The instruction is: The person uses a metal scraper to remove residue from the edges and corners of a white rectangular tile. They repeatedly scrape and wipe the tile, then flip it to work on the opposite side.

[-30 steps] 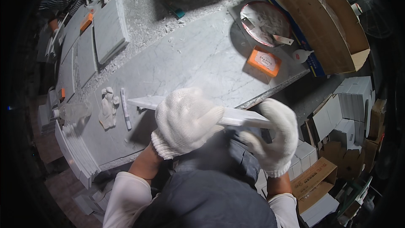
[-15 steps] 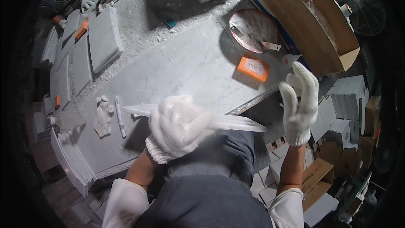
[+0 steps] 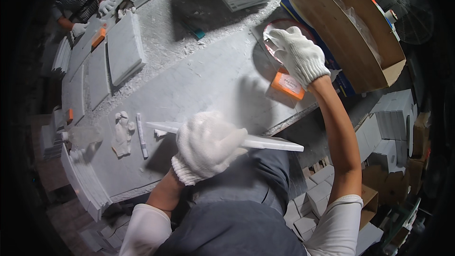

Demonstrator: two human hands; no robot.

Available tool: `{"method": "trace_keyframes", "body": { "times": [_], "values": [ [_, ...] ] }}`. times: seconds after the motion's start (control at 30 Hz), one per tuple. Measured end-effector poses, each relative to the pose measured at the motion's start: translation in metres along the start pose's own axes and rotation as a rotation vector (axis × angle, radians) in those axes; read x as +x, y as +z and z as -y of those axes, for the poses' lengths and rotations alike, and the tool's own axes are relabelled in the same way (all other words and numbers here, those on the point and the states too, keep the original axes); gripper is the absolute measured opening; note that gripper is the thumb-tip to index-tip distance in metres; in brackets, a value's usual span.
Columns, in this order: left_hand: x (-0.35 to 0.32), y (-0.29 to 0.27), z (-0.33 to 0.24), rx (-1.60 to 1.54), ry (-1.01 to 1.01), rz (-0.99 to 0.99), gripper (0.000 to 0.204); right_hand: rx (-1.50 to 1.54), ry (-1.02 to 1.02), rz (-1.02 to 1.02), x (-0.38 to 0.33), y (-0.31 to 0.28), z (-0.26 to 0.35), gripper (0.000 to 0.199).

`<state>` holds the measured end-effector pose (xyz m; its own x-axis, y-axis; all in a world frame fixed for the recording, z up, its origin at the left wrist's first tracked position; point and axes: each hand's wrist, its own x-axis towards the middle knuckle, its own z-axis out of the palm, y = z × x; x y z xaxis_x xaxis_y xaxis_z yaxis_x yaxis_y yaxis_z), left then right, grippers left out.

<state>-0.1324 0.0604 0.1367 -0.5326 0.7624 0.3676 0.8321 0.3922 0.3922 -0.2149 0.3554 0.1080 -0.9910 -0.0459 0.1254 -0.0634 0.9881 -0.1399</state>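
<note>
Gloved left hand [image 3: 207, 146] had its grip wrapped around the middle of a long white stone strip [image 3: 270, 142] at the counter [image 3: 199, 80] edge, stiff, probably heavy and brittle, while the right hand [image 3: 297, 54], fingers spread, reached the round dish [image 3: 272, 35].

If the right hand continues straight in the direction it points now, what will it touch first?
Most likely the round dish under its fingers: the right hand reaches up and left over it, past the orange block. Height above the dish is unclear.
</note>
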Motion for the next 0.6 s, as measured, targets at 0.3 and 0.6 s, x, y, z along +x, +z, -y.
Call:
{"method": "trace_keyframes", "body": {
  "times": [0.3, 0.6],
  "values": [
    [0.005, -0.004, -0.004, 0.026, 0.037, -0.065, 0.033, -0.121, -0.139, 0.048, 0.032, 0.008, 0.002, 0.006],
    [0.007, -0.002, -0.004, 0.044, 0.061, -0.117, 0.033, -0.136, -0.156, -0.331, -0.013, -0.023, -0.015, 0.015]
  ]
}}
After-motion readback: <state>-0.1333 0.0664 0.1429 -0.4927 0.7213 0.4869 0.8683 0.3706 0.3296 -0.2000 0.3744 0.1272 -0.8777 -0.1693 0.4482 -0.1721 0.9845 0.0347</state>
